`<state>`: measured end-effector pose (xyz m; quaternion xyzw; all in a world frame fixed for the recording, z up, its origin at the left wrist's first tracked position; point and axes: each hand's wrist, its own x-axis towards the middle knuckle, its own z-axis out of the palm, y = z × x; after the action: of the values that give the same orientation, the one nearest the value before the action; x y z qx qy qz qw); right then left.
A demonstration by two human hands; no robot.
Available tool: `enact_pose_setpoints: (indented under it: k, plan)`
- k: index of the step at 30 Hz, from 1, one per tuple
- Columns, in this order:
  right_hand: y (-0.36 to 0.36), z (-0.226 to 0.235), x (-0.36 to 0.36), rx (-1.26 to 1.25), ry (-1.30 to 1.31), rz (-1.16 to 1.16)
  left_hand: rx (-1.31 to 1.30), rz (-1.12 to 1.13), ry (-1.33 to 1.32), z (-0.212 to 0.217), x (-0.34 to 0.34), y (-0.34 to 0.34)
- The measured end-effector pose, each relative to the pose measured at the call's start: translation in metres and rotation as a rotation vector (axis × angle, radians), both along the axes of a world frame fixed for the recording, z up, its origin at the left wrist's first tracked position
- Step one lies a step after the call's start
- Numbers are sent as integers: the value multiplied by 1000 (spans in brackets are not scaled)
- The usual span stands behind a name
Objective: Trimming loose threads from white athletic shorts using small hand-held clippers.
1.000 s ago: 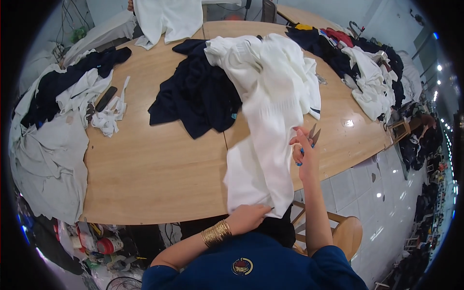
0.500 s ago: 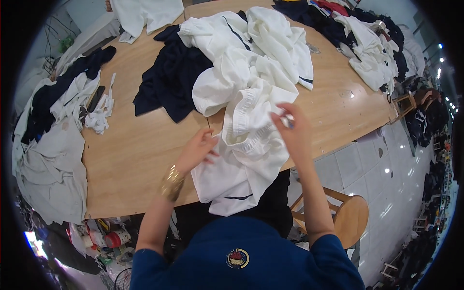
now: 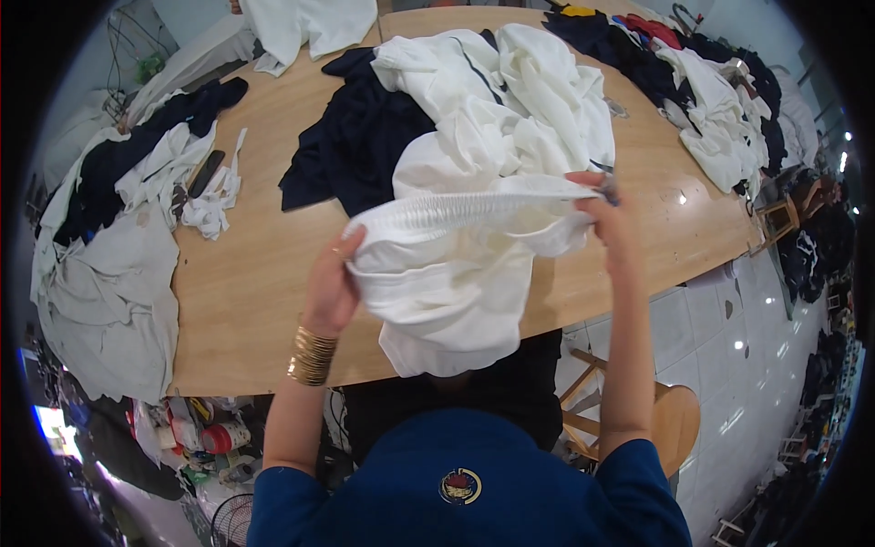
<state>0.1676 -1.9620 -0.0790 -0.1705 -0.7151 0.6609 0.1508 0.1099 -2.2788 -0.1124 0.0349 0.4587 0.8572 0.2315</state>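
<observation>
White pants (image 3: pixel 447 292) with a gathered elastic waistband are stretched between my hands, the lower part hanging past the table's near edge. My left hand (image 3: pixel 333 284) is closed on the waistband's left end, a gold bangle stack on that wrist. On the right end my right hand (image 3: pixel 609 223) pinches the band. A small dark, shiny item shows at the right fingers; its kind is too blurred to tell. Just beyond lies a heap of white garments (image 3: pixel 492 118) with dark stripes, next to a navy garment (image 3: pixel 365 137).
Grey-white cloth (image 3: pixel 109 301) hangs over the wooden table's (image 3: pixel 246 310) left side, near a dark oblong object (image 3: pixel 207 173) and white scraps. More garments (image 3: pixel 720 118) pile up at the far right. A wooden stool (image 3: pixel 670 424) stands by the near right edge.
Both hands have taken hold of the white pants' waistband, lifted it and drawn it out sideways. Before, the pants lay bunched on the table with my left hand open beside them.
</observation>
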Motion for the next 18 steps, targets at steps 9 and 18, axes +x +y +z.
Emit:
enact_pose_setpoints:
  k: [9, 18]
  plan:
    - [2, 81, 9, 424, -23, 62, -368, 336, 369, 87, -26, -88]
    - [-26, 115, 21, 418, 6, 206, -591, 490, 657, 105, -8, -121]
